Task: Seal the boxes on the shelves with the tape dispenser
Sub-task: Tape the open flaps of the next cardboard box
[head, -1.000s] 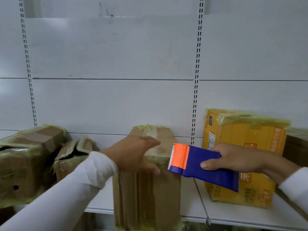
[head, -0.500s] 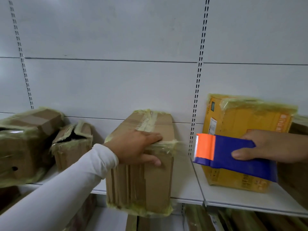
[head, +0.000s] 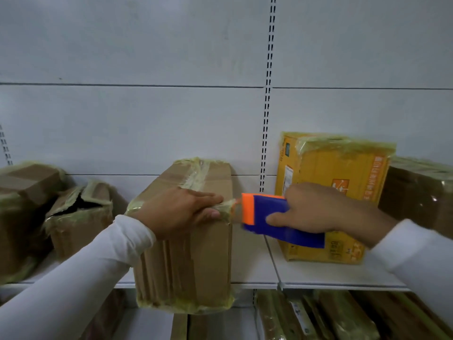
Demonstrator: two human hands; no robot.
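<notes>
A brown cardboard box [head: 191,261] with yellowish tape on its edges stands at the front of the white shelf [head: 331,273], overhanging the lip. My left hand [head: 181,209] grips its top front edge, fingers on the lid and thumb on the front face. My right hand [head: 311,209] holds a blue tape dispenser [head: 269,217] with an orange blade end. That orange end touches the box's upper right corner, just beside my left fingertips.
A yellow printed box [head: 340,168] stands right of the dispenser, a dark brown box [head: 421,192] beyond it. At the left sit a torn-open small box [head: 81,217] and a larger taped box [head: 22,204]. More boxes [head: 318,315] fill the shelf below.
My right hand has moved the dispenser left until its orange end meets the box's corner. The view has tilted down, and my left hand keeps its hold on the box.
</notes>
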